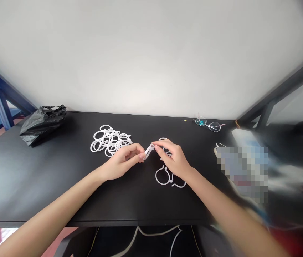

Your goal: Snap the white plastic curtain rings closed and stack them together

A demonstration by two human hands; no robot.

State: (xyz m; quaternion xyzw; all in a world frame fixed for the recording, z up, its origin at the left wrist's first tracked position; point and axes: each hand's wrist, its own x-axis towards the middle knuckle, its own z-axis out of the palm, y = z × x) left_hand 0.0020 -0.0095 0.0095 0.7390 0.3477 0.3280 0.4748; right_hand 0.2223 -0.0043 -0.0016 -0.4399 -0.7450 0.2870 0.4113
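Observation:
My left hand (126, 160) and my right hand (173, 159) meet over the middle of a black table (60, 185). Between their fingertips they pinch one white plastic ring (148, 151), held edge-on just above the table. To the left of my left hand lies a pile of several white rings (110, 142). Under and beside my right hand lie a few more white rings (164, 176), partly hidden by the hand.
A crumpled black plastic bag (42, 122) sits at the table's back left. A pair of glasses (208, 124) lies at the back right by the white wall. A blurred object (242, 167) is at the right. Cables (151, 235) hang below the front edge.

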